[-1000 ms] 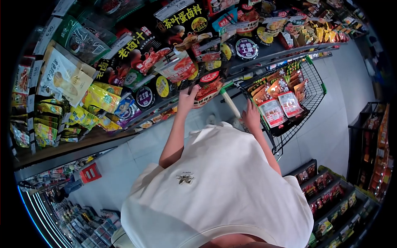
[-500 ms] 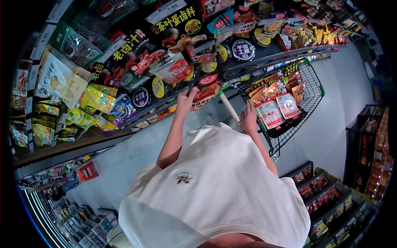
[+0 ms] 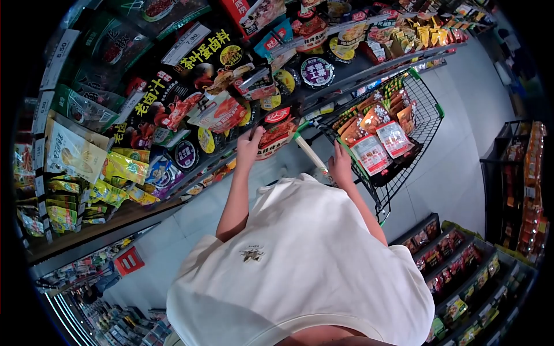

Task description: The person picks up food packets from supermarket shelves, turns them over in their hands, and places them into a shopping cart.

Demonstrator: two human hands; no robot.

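Note:
My left hand is closed on the left edge of a seasoning packet with a red dish pictured on its front. The packet is held upright in front of the shelf, left of the cart handle. Beside the right end of that handle is my right hand, its fingers stretched out along the near side of the shopping cart. Whether its palm touches the handle I cannot tell. Inside the cart lie several brown snack bags and two red-and-white packets.
A store shelf with bagged seasonings and round tubs runs along the far side. Tiered racks of packets stand at the lower right, another rack at the right. A red basket is at the lower left.
My view has shifted slightly, so the shelf, cart and both hands appear further left. The packet in my left hand now faces me more fully. My right hand stays beside the cart handle.

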